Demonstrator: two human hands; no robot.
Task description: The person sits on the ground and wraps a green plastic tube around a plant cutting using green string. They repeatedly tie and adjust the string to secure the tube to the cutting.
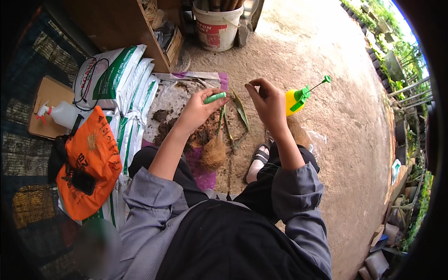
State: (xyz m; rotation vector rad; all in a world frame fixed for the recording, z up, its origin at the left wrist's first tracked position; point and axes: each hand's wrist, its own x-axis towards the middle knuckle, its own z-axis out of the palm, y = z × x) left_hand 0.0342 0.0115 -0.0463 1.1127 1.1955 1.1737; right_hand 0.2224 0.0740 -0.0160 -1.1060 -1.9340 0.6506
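My left hand (203, 107) holds a small light green cylinder (214, 98), possibly a spool, between thumb and fingers. To its right, my right hand (266, 99) is raised with its fingertips pinched together; whether they grip a thin thread cannot be told. Beneath my left hand, green stems rise from a ball of brown fiber (213, 154) resting between my knees. A long pointed green leaf (240, 110) lies between the hands. Dark soil and fiber (168, 127) are heaped on a white and purple plastic sheet (204, 175).
A yellow pump sprayer (291, 101) stands right of my right hand. Stacked white and green sacks (134, 82), an orange bag (92, 168) with a dark phone on it, and a white spray bottle (64, 113) are at left. A white bucket (224, 31) stands ahead.
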